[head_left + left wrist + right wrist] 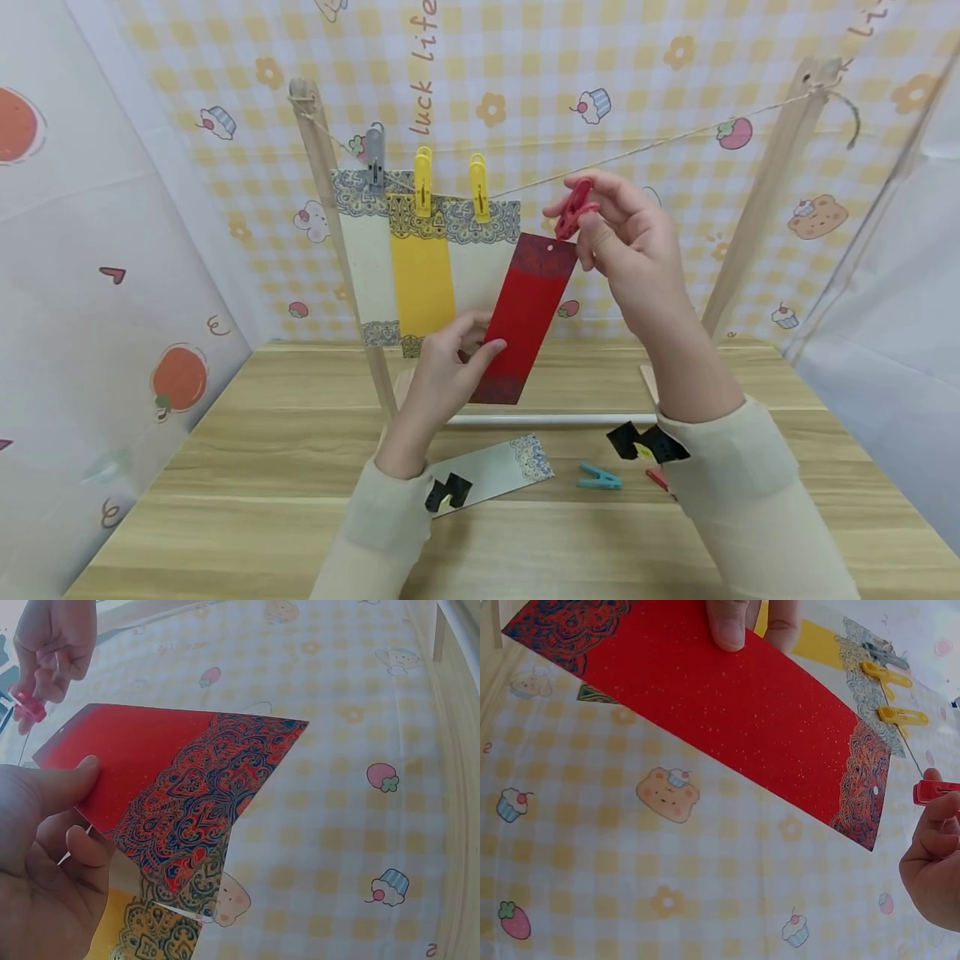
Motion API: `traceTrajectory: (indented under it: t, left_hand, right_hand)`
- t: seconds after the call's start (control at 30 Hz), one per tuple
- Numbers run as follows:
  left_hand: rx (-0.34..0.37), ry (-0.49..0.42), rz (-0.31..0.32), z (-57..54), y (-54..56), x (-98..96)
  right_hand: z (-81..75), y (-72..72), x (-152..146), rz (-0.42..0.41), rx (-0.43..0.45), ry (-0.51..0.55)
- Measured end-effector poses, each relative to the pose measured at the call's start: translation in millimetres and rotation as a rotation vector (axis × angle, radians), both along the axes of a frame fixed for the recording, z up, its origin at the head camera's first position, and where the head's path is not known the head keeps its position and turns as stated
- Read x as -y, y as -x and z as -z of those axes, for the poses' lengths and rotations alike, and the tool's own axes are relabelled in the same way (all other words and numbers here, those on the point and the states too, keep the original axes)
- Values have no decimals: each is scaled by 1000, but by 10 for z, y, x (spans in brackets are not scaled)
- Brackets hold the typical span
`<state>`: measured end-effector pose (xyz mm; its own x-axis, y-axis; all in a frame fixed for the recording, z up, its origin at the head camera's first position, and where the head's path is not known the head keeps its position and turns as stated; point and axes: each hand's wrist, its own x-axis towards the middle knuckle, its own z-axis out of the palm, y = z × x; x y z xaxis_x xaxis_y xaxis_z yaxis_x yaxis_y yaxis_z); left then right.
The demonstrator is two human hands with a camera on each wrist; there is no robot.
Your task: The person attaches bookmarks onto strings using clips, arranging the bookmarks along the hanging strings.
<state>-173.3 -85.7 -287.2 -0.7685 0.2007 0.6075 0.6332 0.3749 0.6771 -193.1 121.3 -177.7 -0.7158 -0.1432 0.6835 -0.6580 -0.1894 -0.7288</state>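
My left hand (450,367) grips a red paper bookmark (531,317) by its left edge, thumb in front and fingers behind. The bookmark is tilted, with patterned bands at both ends and a small hole near its top. My right hand (637,242) pinches a red clothespin (573,212) between thumb and fingers, right by the bookmark's top right corner. In the right wrist view, the clothespin (930,792) is beside the holed end. Just behind, a twine line (645,148) holds cream and yellow bookmarks (425,283) under two yellow clothespins (423,182) and a grey one (375,158).
Wooden posts (765,192) carry the twine at both sides. On the wooden table (247,467) lie a pale blue bookmark (487,473), a teal clothespin (599,477) and another red clothespin (658,478), partly hidden by my right sleeve. A white rod (555,419) runs between the posts' feet.
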Motion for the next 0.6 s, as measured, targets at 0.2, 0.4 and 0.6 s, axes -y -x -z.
traceTrajectory:
  t: [0.2,0.4,0.6]
  left_hand:
    - [-14,-25,-10,-40,19,-36]
    - [-7,-36,-34,-82,19,-68]
    - [-5,-49,-49,-107,27,-100]
  right_hand:
    - [-124,46,91,-21,-45,12]
    - [-224,72,140,-20,-60,33]
    - [-309,92,172,-52,-95,76]
